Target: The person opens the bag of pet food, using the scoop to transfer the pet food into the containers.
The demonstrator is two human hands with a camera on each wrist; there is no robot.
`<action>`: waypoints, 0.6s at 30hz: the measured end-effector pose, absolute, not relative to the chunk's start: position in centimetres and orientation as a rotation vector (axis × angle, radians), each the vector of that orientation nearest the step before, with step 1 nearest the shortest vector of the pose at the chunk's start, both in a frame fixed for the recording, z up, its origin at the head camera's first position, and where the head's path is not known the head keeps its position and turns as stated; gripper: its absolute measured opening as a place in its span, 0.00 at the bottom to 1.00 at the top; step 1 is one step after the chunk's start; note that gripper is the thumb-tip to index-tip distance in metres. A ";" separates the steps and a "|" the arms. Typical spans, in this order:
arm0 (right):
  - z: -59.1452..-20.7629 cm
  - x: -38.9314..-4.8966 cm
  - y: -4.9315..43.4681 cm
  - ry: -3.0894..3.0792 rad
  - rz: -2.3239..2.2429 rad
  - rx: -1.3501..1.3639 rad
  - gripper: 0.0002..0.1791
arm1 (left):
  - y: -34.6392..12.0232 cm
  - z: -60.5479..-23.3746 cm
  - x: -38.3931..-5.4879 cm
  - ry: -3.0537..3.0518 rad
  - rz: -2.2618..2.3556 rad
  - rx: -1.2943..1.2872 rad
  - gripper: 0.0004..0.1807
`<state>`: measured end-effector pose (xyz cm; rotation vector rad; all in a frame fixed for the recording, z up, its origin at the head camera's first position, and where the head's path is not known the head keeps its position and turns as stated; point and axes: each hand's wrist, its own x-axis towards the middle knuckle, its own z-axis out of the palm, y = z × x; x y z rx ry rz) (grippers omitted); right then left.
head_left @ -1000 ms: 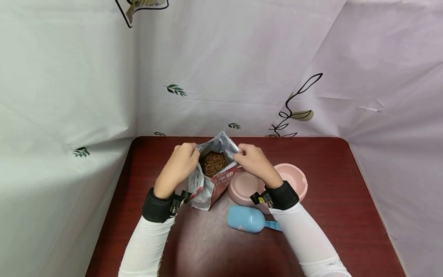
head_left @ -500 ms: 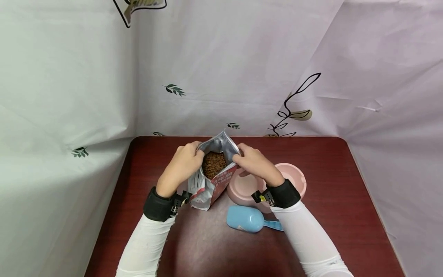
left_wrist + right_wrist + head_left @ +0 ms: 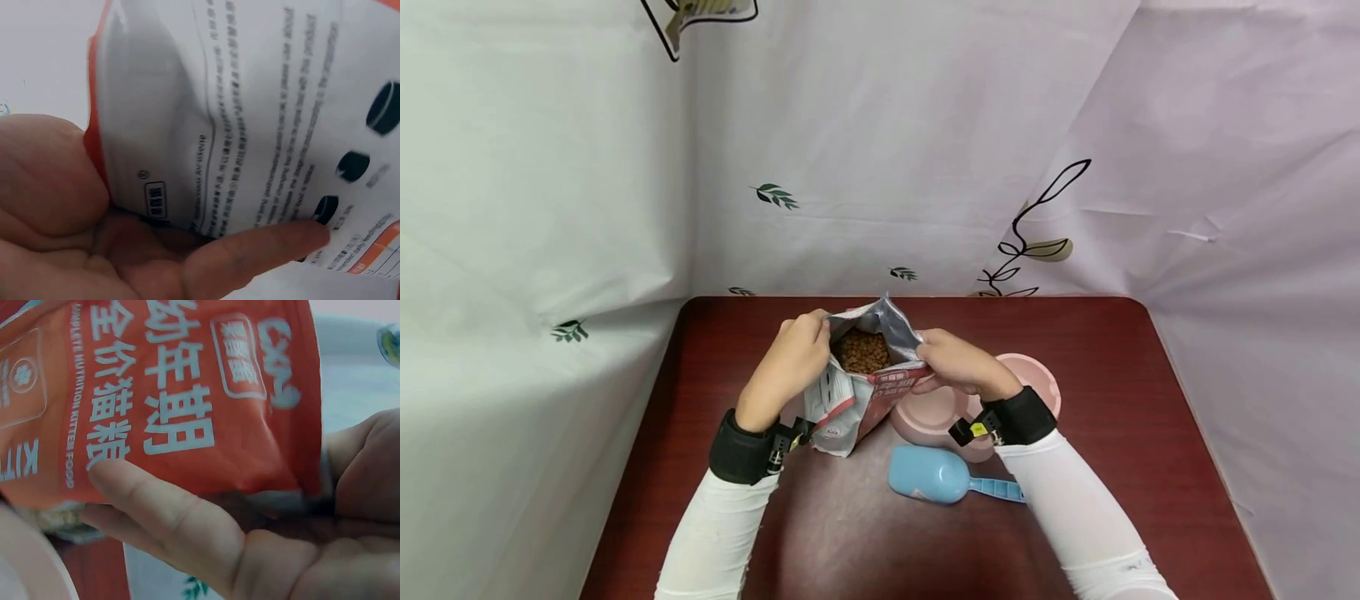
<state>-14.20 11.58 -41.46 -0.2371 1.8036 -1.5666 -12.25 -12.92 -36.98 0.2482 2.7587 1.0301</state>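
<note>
A red and silver bag of kitten food (image 3: pixel 887 396) stands on the table with its mouth spread wide. Brown kibble (image 3: pixel 862 353) shows inside against the silvery lining. My left hand (image 3: pixel 792 357) grips the left edge of the mouth; in the left wrist view its fingers (image 3: pixel 256 253) lie along the white printed panel. At the opposite edge my right hand (image 3: pixel 958 362) pinches the rim. The right wrist view has the bag's red front (image 3: pixel 187 425) with fingers (image 3: pixel 169 512) spread under it. Below the right forearm lies a light blue scoop (image 3: pixel 931 474), its handle pointing right.
Behind the right hand and wrist is a pink double bowl (image 3: pixel 917 417), partly covered by them and close to the bag's right side. The dark red table (image 3: pixel 1120 400) meets a pale fabric backdrop (image 3: pixel 850 150) at the back and sides.
My right hand has shifted slightly right and down, pulling its edge of the bag along, so the mouth is wider. The left hand still grips its edge. The scoop stays put.
</note>
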 end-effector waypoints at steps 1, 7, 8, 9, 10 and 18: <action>-41.5 -14.1 11.7 1.824 -1.546 -0.257 0.24 | -12.9 -37.0 -12.1 2.770 1.034 0.252 0.18; -42.0 -13.8 12.0 1.915 -1.483 -0.292 0.24 | -12.6 -37.0 -11.7 2.814 1.025 0.261 0.18; -42.1 -13.7 12.1 1.913 -1.490 -0.287 0.25 | -12.6 -37.0 -11.7 2.816 1.027 0.259 0.18; -42.2 -13.6 12.1 1.901 -1.507 -0.272 0.25 | -12.6 -36.9 -11.7 2.819 1.029 0.263 0.18; -42.3 -13.5 12.0 1.874 -1.532 -0.261 0.26 | -12.5 -36.9 -11.7 2.821 1.031 0.259 0.18; -43.9 -12.8 10.5 1.435 -1.874 -0.177 0.40 | -12.6 -36.5 -12.4 2.862 0.986 0.237 0.20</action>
